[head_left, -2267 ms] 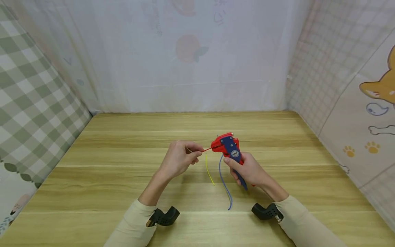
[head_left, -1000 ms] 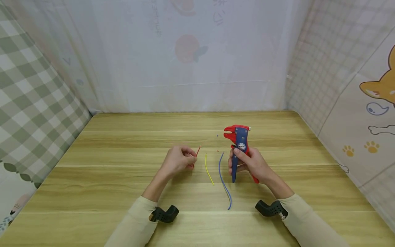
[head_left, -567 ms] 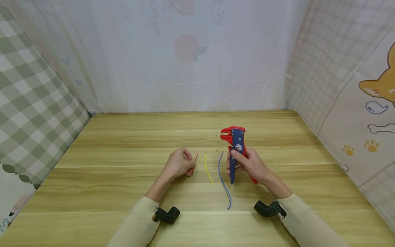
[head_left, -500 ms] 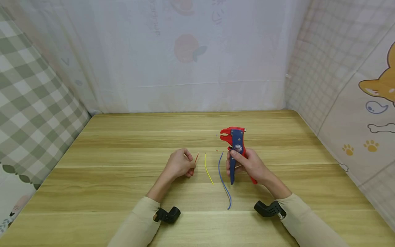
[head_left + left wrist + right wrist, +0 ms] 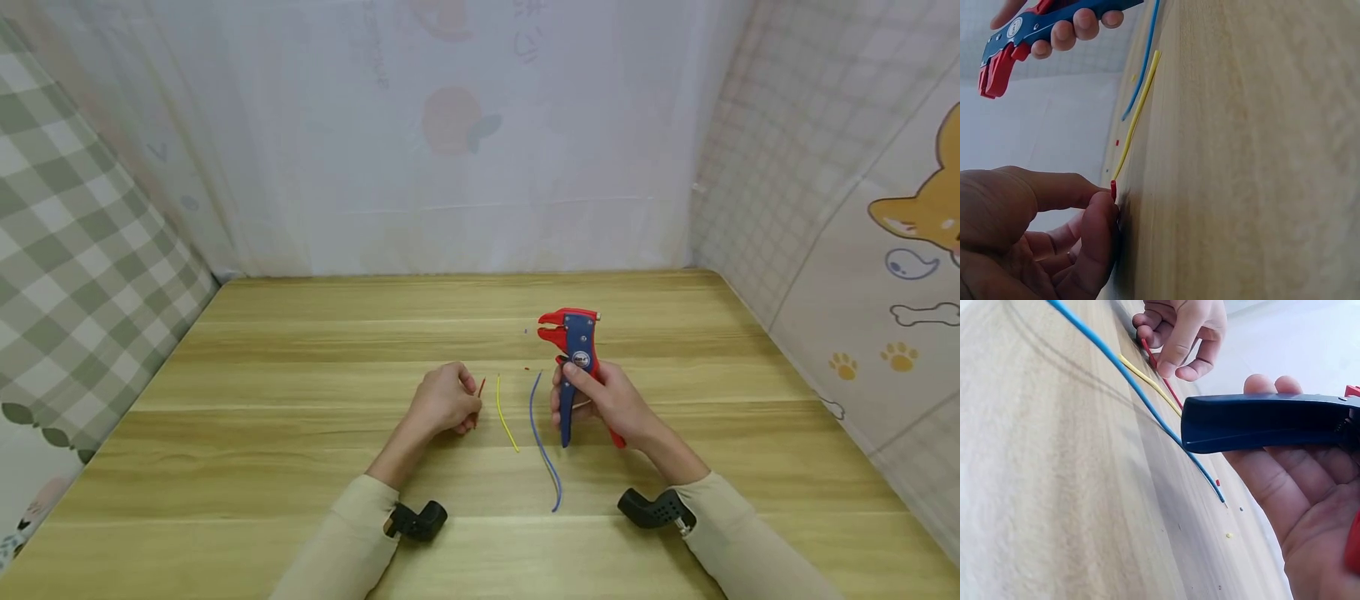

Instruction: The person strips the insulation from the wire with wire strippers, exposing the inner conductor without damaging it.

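Note:
Low at the tabletop, my left hand (image 5: pixel 447 402) pinches a short red wire (image 5: pixel 482 388) between thumb and fingers; part of the wire is hidden behind them. Just right of it lies a yellow wire (image 5: pixel 506 423), and beyond that a longer, curved blue wire (image 5: pixel 542 454). My right hand (image 5: pixel 613 402) grips a red and blue wire stripper (image 5: pixel 580 337) above the table, its thumb on the blue handle. The stripper's red jaws stand apart with nothing between them, pointing left. In the right wrist view, the blue handle (image 5: pixel 1266 424) crosses in front of the palm.
Tiny cut-off bits lie past the wires: a red one (image 5: pixel 527 368), a blue one (image 5: pixel 526 331) and a yellow one (image 5: pixel 1229 535). The wooden table (image 5: pixel 300 467) ends at a white curtain (image 5: pixel 450 208) behind, with cloth on both sides.
The red wire has come out of the stripper's jaws, which have parted. My left hand has lowered the wire beside the yellow one. The stripper has turned more upright and shifted slightly right.

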Available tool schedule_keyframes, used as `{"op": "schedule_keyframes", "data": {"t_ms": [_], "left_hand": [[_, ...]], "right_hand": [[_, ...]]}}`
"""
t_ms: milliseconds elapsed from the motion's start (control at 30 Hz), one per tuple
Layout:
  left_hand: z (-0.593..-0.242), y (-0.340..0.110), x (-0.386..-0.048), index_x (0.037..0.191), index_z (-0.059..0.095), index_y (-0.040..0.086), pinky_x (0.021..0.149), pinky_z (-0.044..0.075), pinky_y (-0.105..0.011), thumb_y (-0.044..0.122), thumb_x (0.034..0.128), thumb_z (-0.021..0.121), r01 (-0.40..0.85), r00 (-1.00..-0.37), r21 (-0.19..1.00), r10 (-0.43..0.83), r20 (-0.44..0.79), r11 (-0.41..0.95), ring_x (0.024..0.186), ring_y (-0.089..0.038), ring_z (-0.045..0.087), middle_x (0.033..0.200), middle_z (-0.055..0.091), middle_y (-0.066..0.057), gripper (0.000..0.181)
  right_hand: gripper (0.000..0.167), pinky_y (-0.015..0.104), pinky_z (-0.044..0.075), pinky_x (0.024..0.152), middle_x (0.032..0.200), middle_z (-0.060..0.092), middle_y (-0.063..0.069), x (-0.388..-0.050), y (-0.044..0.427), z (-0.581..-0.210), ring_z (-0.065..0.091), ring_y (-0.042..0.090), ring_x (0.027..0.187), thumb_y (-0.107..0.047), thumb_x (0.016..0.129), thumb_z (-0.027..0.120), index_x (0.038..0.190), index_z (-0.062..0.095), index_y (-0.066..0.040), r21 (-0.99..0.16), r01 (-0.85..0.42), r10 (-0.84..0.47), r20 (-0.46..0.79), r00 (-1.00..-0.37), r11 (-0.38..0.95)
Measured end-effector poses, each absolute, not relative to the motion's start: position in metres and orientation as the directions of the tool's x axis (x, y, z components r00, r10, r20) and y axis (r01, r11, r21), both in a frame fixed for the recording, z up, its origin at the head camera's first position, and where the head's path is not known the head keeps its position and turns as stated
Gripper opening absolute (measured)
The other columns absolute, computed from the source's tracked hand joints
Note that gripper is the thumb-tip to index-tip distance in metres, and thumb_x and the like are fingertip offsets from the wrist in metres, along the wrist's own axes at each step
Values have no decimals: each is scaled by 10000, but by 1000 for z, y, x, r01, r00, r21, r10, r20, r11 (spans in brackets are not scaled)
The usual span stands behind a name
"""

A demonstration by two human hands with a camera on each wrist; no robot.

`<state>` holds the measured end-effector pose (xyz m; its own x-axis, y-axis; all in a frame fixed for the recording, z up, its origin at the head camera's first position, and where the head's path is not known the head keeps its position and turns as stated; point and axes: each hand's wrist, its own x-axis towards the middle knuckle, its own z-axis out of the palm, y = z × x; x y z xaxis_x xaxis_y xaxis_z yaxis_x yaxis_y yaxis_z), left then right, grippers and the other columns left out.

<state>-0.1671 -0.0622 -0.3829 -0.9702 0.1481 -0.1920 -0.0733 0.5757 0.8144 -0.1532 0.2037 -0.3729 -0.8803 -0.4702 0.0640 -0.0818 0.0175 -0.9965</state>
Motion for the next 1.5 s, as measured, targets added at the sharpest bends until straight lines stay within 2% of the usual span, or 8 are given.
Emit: {"op": "schedule_keyframes", "data": {"t_ms": [133, 333, 467, 800, 1033, 1267, 1400, 1500], "left_hand": [[-382, -62, -167, 917, 587, 35, 436, 545, -244, -51, 873, 687, -78, -970, 807, 141, -196, 586, 433, -105, 592, 582, 663, -73, 138], [-381, -61, -166, 921, 591, 34, 432, 543, -244, -52, 868, 691, -83, -970, 799, 134, -201, 596, 430, -103, 592, 585, 656, -77, 142], [-381, -61, -166, 920, 590, 33, 434, 547, -246, -50, 867, 704, -84, -971, 800, 132, -200, 594, 425, -94, 590, 583, 658, -72, 151], [-379, -66, -163, 966, 591, 34, 449, 559, -262, 14, 886, 702, -94, -970, 810, 130, -206, 579, 448, -117, 606, 606, 664, -69, 139], [-369, -79, -160, 1061, 611, 66, 535, 508, -258, 213, 981, 713, -31, -979, 796, 143, -146, 604, 472, -170, 625, 642, 705, -97, 196], [-356, -94, -153, 1071, 651, 97, 507, 469, -268, 245, 995, 702, 12, -989, 836, 128, -70, 548, 604, -285, 718, 834, 755, -140, 174], [-356, -102, -152, 1065, 661, 90, 505, 468, -266, 233, 1000, 698, 8, -990, 833, 120, -71, 554, 606, -277, 717, 836, 740, -150, 161], [-357, -105, -152, 1066, 668, 81, 504, 473, -264, 226, 1004, 696, 11, -991, 831, 117, -66, 556, 602, -260, 715, 821, 730, -144, 160]], "right_hand": [[404, 397, 667, 765, 867, 742, 26, -156, 205, -371, 786, 224, 770, -313, 1162, 384, 1125, 540, 57, -997, -74, -474, 67, -878, -5], [667, 395, 663, 789, 906, 744, 17, -158, 209, -368, 785, 208, 795, -518, 1151, 215, 1218, 506, 79, -998, -53, -488, 58, -871, -25], [705, 402, 662, 798, 926, 742, 14, -158, 212, -367, 778, 205, 818, -558, 1137, 160, 1249, 505, 46, -998, -38, -483, 59, -874, -53], [572, 401, 650, 869, 1032, 753, 17, -160, 224, -354, 777, 193, 966, -489, 1153, 276, 1323, 460, 26, -997, -55, -451, 74, -889, -54], [280, 332, 642, 882, 1117, 744, 26, -158, 232, -345, 783, 159, 1025, -243, 1149, 440, 1233, 656, -85, -990, -118, -349, 136, -927, -73], [176, 366, 664, 721, 1006, 727, -18, -159, 232, -340, 799, 152, 853, -267, 1092, 594, 1069, 721, -147, -995, -87, -156, 77, -985, 57], [269, 277, 628, 643, 795, 747, -38, -158, 234, -338, 775, 148, 690, -364, 1045, 670, 955, 746, -122, -974, -74, -23, 71, -997, 213], [385, 252, 525, 571, 675, 693, -83, -158, 236, -339, 681, 84, 628, -475, 1001, 700, 926, 773, -105, -921, -53, 62, 83, -995, 385]]}}
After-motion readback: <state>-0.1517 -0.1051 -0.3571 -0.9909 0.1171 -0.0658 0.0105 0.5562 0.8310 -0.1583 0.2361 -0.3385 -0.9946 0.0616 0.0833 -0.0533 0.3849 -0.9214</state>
